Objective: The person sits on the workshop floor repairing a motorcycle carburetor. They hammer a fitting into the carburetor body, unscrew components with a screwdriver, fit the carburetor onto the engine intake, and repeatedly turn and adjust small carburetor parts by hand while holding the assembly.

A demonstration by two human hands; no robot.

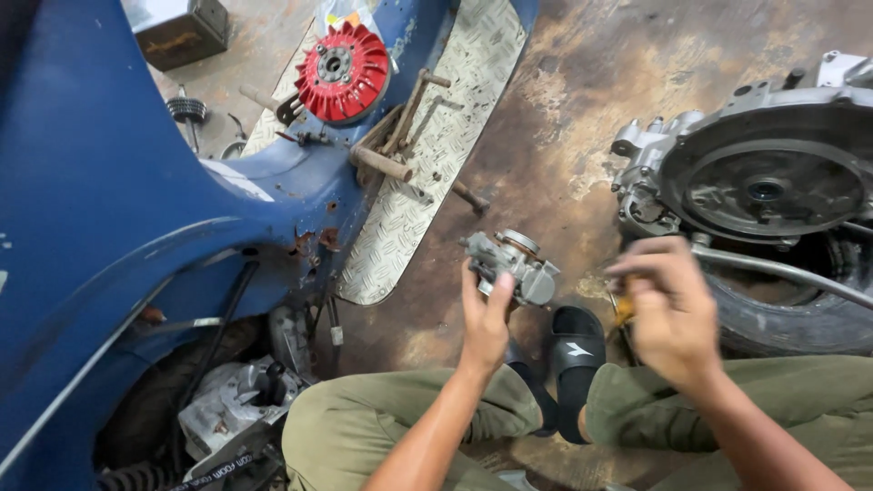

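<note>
Hands: two, both the person's own, bare, raised above the knees.
Left hand (485, 320): grip closed around one small grey metal carburettor (511, 264), fingers wrapped on its lower body, thumb against its near side.
Carburettor: one; sits at the top of the left grip, most of its body standing clear above the fingers, round cap end tilted up and away; off the floor.
Right hand (671, 307): motion-blurred; fingers curled in toward the palm. A small orange-yellow object (624, 311) shows at the edge of the grip; I cannot tell what it is or how tightly it is pinched.
Gap: carburettor lies just left of the right hand, near it, not touching.
Sandal (576, 355): one black one visible, between the knees, on the stained concrete floor (582, 100).
Engine casing (764, 177): one, grey, round open housing, far right, lying on a tyre (791, 314).
Scooter body (109, 200): one, blue, filling the left side, with a checker-plate footboard (436, 155).
Flywheel fan (343, 71): one, red, finned, resting on the footboard's upper end.
Trousers: olive, both knees in view.
</note>
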